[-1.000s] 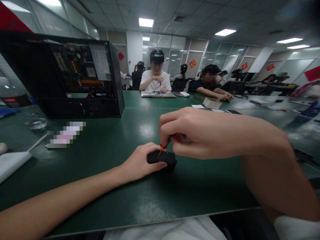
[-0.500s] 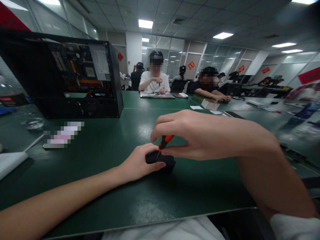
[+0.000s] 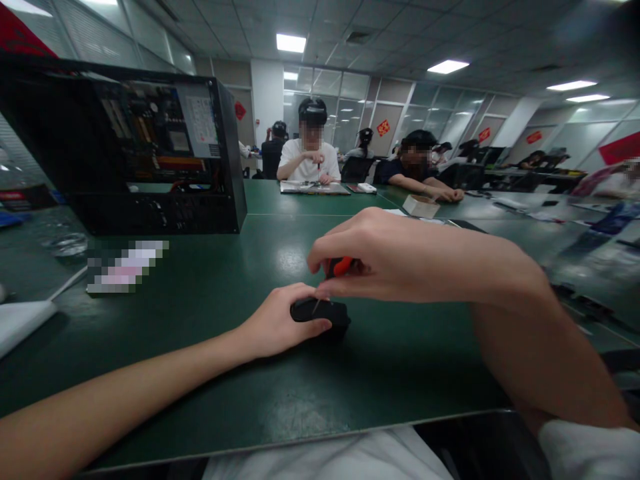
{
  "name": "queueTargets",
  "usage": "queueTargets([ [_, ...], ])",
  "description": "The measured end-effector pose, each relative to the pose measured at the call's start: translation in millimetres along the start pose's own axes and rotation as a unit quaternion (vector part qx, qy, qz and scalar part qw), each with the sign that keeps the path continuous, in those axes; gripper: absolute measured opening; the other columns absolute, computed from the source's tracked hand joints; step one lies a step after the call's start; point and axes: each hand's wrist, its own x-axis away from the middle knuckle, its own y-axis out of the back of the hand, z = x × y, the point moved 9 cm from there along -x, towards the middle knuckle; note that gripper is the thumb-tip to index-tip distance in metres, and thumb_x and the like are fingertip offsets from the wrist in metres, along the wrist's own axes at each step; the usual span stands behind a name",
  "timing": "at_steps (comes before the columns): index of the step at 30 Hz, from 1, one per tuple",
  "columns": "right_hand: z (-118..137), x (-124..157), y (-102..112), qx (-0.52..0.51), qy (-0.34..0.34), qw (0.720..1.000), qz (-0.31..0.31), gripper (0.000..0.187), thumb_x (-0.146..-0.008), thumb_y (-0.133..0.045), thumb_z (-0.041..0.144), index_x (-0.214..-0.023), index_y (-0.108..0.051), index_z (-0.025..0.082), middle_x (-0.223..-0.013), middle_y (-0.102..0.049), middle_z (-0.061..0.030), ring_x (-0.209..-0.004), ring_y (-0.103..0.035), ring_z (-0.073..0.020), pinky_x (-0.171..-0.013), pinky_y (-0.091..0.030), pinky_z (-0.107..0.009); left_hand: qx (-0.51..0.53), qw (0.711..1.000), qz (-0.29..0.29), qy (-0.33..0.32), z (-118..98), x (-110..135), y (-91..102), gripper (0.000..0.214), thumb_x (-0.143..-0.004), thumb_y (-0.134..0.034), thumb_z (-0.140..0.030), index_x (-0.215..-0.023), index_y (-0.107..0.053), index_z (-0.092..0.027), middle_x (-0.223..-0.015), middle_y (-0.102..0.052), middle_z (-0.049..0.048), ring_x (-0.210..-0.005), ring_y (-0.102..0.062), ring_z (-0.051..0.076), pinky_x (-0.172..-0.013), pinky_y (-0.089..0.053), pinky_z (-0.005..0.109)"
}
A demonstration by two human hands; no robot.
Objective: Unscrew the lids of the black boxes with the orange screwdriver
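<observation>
You have one small black box (image 3: 334, 315) and one screwdriver (image 3: 343, 267) in your two hands, at the centre of the frame. Your left hand (image 3: 280, 321) grips the box on the green table (image 3: 240, 413), between thumb and fingers; your right hand (image 3: 383, 257) has its fingers closed around the screwdriver, its thin shaft slanting down to the box's top. The box is low and dark, the handle orange and black. Beyond, one computer case (image 3: 233, 160) stands open-sided at upper left; farther, one person in white (image 3: 331, 160) sits at upper centre.

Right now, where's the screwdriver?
The screwdriver is in the right hand, near centre of the head view, angled down to the black block in the left hand.
</observation>
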Motion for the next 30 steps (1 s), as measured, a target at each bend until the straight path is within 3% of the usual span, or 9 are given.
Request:
queueTargets([
  [2,-2.8,-1.3,0.3,-0.002,-0.009,1.000,-0.003,0.011,-0.091,-0.061,0.018,-0.094,-0.072,0.018,-0.076,-0.069,0.0004,-0.070,-0.059,-0.0127,-0.062,-0.036,-0.026,-0.002,1.000,-0.002,0.010,0.8,0.3,0.5,0.035,-0.082,-0.076,-0.040,-0.111,-0.072,-0.020,-0.107,-0.074,0.0043,-0.097,-0.068,0.024,-0.086,-0.051,0.033],
  [6,3.4,0.2,-0.8,-0.053,0.042,0.997,0.023,0.018,-0.088,-0.060,0.010,-0.098,-0.072,0.018,-0.091,-0.072,-0.0015,-0.080,-0.062,-0.0123,-0.069,-0.041,-0.024,0.000,1.000,-0.005,0.013,-0.5,0.3,2.0,0.034,-0.081,-0.077,-0.038,-0.109,-0.072,-0.020,-0.107,-0.074,0.0044,-0.097,-0.068,0.024,-0.087,-0.051,0.034],
  [12,-1.5,-2.4,0.6,-0.042,0.041,0.998,0.001,0.013,-0.091,-0.061,0.021,-0.099,-0.071,0.017,-0.092,-0.071,-0.0037,-0.081,-0.063,-0.0141,-0.070,-0.043,-0.026,0.004,1.000,-0.002,0.012,-1.2,-0.2,1.7,0.035,-0.082,-0.076,-0.039,-0.110,-0.072,-0.019,-0.107,-0.074,0.0055,-0.098,-0.068,0.025,-0.088,-0.051,0.034],
  [20,2.4,-2.9,1.3,-0.059,0.068,0.996,-0.007,0.021,-0.086,-0.063,0.012,-0.104,-0.070,0.019,-0.109,-0.069,-0.0060,-0.094,-0.062,-0.0159,-0.075,-0.044,-0.026,0.007,1.000,-0.003,0.023,-0.3,-0.3,0.7,0.035,-0.081,-0.076,-0.038,-0.110,-0.071,-0.020,-0.108,-0.074,0.0050,-0.099,-0.069,0.026,-0.090,-0.051,0.036],
  [25,-1.7,-6.5,2.0,-0.049,0.049,0.997,-0.026,0.013,-0.089,-0.061,0.018,-0.097,-0.071,0.016,-0.090,-0.071,-0.0040,-0.079,-0.062,-0.0142,-0.071,-0.042,-0.027,0.000,1.000,0.000,0.013,-2.9,-0.7,0.6,0.034,-0.082,-0.075,-0.039,-0.109,-0.072,-0.019,-0.107,-0.073,0.0055,-0.098,-0.068,0.025,-0.089,-0.051,0.036],
  [30,-2.1,-6.0,-0.1,-0.066,0.053,0.996,-0.008,0.019,-0.083,-0.061,0.011,-0.098,-0.071,0.017,-0.092,-0.072,-0.0015,-0.080,-0.063,-0.0119,-0.069,-0.043,-0.024,-0.007,1.000,-0.007,0.010,-2.3,0.0,1.5,0.034,-0.081,-0.076,-0.036,-0.110,-0.072,-0.020,-0.109,-0.074,0.0050,-0.101,-0.068,0.025,-0.091,-0.050,0.036],
])
